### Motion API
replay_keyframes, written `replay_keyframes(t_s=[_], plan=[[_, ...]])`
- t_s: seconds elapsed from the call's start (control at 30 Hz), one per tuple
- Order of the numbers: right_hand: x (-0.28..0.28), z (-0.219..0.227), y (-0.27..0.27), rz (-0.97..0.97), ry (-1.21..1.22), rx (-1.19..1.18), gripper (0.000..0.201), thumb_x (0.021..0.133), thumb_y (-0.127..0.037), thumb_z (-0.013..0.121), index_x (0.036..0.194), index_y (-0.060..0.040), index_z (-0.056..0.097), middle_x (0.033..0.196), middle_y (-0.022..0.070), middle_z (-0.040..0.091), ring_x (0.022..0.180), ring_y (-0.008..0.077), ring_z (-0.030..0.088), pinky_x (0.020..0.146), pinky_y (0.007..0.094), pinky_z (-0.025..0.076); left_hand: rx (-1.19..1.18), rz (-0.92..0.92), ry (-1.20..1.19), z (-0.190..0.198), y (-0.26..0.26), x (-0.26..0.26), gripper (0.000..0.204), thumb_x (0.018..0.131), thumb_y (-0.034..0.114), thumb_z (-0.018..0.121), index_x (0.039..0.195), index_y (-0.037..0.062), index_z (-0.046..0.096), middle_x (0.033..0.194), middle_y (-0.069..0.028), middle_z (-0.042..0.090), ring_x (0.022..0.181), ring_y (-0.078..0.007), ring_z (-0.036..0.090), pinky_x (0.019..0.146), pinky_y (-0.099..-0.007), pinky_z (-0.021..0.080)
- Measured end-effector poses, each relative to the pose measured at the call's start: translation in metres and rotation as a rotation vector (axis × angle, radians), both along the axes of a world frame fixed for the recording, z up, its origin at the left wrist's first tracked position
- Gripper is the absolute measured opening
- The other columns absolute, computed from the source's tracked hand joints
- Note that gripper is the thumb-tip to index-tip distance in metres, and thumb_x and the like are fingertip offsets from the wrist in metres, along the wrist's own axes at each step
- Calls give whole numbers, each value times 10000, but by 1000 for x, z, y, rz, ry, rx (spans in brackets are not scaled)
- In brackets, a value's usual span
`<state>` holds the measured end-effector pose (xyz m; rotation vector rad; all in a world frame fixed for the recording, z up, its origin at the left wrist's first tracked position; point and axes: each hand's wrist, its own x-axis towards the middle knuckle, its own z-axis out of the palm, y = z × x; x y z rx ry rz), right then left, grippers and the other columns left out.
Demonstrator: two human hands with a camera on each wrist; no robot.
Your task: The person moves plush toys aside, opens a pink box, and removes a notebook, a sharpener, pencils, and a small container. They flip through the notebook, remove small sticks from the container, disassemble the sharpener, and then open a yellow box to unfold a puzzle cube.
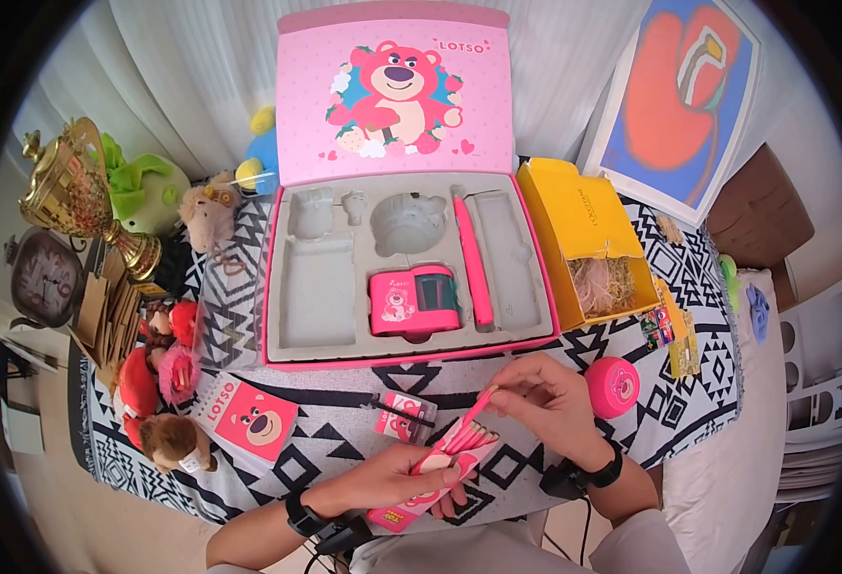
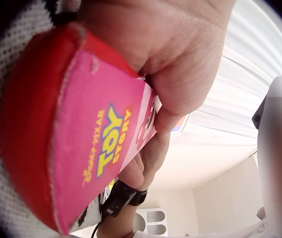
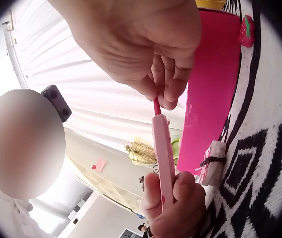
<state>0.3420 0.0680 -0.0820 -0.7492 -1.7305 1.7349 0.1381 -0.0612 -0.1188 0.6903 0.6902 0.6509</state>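
Observation:
My left hand (image 1: 378, 478) grips a slim pink pencil box (image 2: 89, 134) with "Toy Story" lettering, tilted above the cloth. Several pink pencils (image 1: 470, 438) show at its open upper end. Thumb and fingertips of my right hand (image 1: 550, 407) pinch a pink-red pencil (image 3: 156, 106) right at that end; its upper part is hidden by the fingers. Just beyond the left hand lies a small pink-and-clear pack (image 1: 407, 415) with a black band. A round pink case (image 1: 614, 386) sits beside the right hand.
Behind the hands, an open pink gift box (image 1: 411, 357) holds a grey moulded tray with a pink sharpener (image 1: 400, 304) and a long pink piece (image 1: 473, 263). A pink notepad (image 1: 253, 418) and plush toys (image 1: 174, 442) lie left. A yellow box (image 1: 579, 206) stands right.

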Motion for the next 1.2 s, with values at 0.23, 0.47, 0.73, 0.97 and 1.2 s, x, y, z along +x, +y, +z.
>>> replay_keyframes(t_s=[0.23,0.47,0.73,0.97,1.2], plan=[[1,0,12,-42,38,-96,152,908,-1,647,1057,4,615,1017,71,679,921,122,655,779,249,528,-18,43,6,8,1,-2,267,1035,224,468,1118,-18,542,993,-152,676,826,-212,687,734,-330,566],[-2,0,7,106,-33,-126,140,905,-22,661,1039,16,642,1026,61,679,882,105,640,777,239,517,1,5,-19,-2,-1,-3,374,1050,311,413,1138,-29,543,998,-155,671,824,-212,688,724,-324,568],[-3,-5,7,201,-123,-32,176,883,-26,687,1054,9,674,966,72,689,883,106,644,772,243,517,17,-12,11,-3,-1,-2,398,1047,328,418,1159,-33,543,999,-153,671,836,-205,686,714,-315,566],[-10,0,-5,198,-114,-117,191,893,-69,686,1069,5,682,944,49,702,864,86,638,760,240,527,3,9,12,-2,-1,-2,396,1050,316,415,1217,-24,529,1012,-155,673,848,-196,684,737,-314,567],[-6,0,-3,312,-358,283,333,922,-117,648,1241,-28,612,994,125,703,845,186,680,762,282,529,-25,49,41,-3,-1,-1,420,1055,312,390,1246,-40,515,1040,-171,672,861,-205,683,769,-330,575]])
